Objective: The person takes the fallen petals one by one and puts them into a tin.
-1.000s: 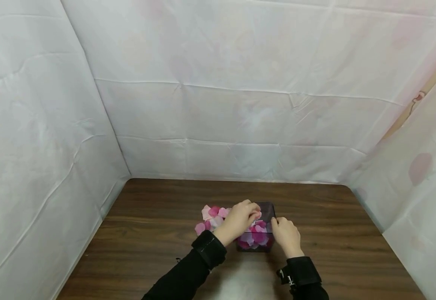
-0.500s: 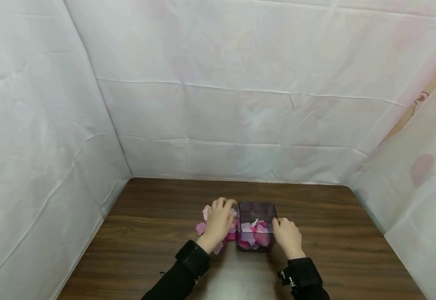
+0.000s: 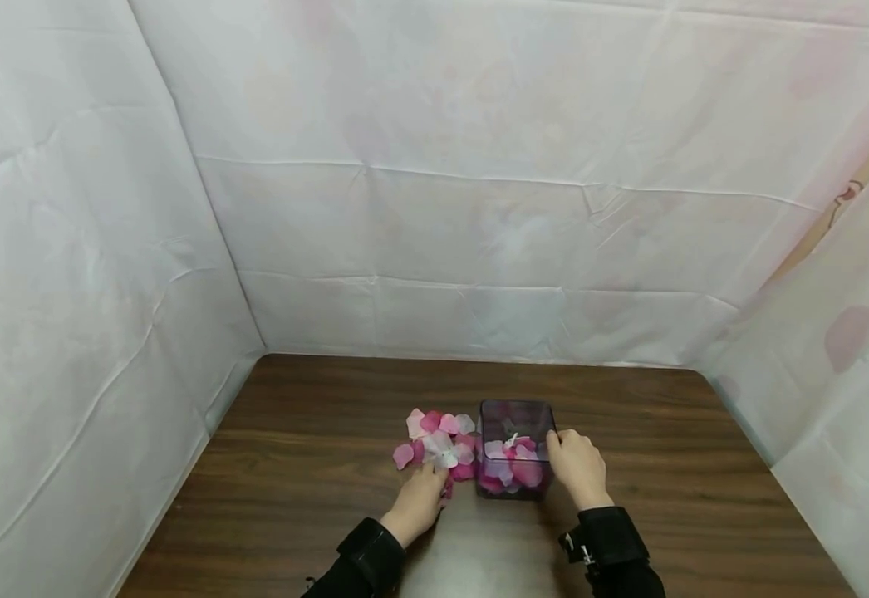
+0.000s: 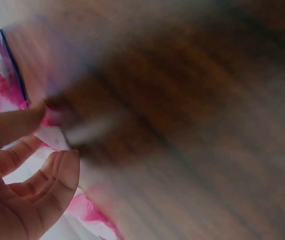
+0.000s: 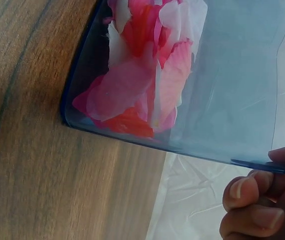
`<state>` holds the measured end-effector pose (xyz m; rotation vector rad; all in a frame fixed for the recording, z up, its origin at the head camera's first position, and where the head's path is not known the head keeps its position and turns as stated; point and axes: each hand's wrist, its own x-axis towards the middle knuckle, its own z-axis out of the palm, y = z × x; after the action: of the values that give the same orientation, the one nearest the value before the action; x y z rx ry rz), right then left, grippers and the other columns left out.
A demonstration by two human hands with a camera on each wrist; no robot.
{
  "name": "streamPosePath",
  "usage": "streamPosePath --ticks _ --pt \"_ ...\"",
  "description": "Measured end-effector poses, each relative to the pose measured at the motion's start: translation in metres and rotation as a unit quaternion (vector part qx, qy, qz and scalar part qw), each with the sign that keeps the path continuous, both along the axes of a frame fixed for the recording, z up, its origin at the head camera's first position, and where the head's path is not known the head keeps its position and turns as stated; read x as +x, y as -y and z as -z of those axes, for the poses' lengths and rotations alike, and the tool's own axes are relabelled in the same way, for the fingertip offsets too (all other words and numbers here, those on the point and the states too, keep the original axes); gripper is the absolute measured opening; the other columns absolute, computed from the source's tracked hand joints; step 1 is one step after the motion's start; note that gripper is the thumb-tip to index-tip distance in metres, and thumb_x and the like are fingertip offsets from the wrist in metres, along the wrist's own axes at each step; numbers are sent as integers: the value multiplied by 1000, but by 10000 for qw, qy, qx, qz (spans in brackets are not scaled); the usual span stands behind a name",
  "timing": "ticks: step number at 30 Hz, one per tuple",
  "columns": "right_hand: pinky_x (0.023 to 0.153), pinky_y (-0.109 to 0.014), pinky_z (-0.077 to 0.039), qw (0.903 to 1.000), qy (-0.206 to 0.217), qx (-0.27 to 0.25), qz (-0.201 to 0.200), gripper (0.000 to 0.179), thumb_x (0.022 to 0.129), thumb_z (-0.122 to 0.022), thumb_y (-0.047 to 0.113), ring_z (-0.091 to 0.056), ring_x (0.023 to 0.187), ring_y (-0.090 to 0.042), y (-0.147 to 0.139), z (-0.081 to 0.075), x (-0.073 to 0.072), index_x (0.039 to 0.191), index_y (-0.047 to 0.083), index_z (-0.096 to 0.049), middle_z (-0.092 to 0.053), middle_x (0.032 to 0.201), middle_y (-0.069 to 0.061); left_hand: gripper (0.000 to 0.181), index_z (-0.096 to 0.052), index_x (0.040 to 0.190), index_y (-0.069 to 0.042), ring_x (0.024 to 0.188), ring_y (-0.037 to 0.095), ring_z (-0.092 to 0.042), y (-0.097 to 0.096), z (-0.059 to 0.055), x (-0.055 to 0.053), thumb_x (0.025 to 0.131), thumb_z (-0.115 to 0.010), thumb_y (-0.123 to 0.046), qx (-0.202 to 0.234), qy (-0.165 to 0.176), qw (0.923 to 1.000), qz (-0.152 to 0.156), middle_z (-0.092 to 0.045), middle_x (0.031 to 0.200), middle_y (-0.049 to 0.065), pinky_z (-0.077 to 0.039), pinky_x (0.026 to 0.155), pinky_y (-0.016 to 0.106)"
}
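Observation:
A clear, purple-tinted plastic box (image 3: pixel 496 417) stands on the table, with pink, white and magenta flower petals (image 5: pixel 127 90) heaped in its bottom. My right hand (image 3: pixel 580 469) pinches the box's right rim between thumb and fingers, as the right wrist view shows. Left of the box lies a loose pile of artificial petals (image 3: pixel 440 448) in pinks and white. At the pile's near edge is my left hand (image 3: pixel 414 505). Its thumb and bent fingers (image 4: pixel 65 172) stand apart in the left wrist view, with petals behind them and none visibly gripped.
The brown wood-grain table (image 3: pixel 315 415) carries the box and the pile. White cloth walls (image 3: pixel 464 224) close it in at the back and both sides. Black bands (image 3: pixel 605 536) circle both wrists.
My left hand has moved from over the box to the petal pile, then down to its near edge. My right hand stays on the rim; the box has barely shifted.

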<state>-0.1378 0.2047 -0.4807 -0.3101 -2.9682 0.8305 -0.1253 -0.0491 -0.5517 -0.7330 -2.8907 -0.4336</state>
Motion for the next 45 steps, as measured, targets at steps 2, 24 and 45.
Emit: streamPosePath --ticks 2,24,45 --pt "60 -48 -46 10000 -20 16 -5 41 94 -38 27 -63 85 -43 0 0 0 90 0 -69 -67 99 -26 17 -57 82 -7 70 25 -59 -1 -2 -1 74 -72 -2 -19 -36 10000 -33 -56 82 10 -48 59 31" --pt "66 -52 -47 9999 -93 49 80 43 95 -37 29 -62 91 -45 -3 2 0 91 1 -70 -66 104 -27 13 -67 86 -9 72 14 -66 -21 -72 -53 85 -61 2 2061 -819 9751 -81 -71 86 5 -52 65 26" --pt "56 -44 -44 9999 -144 -8 61 42 94 -38 27 -64 77 -36 3 4 -3 76 3 -66 -69 91 -21 24 -71 104 -14 92 7 -65 -85 -92 -54 87 -60 -1 168 627 9797 1896 -71 105 -1 -50 80 16"
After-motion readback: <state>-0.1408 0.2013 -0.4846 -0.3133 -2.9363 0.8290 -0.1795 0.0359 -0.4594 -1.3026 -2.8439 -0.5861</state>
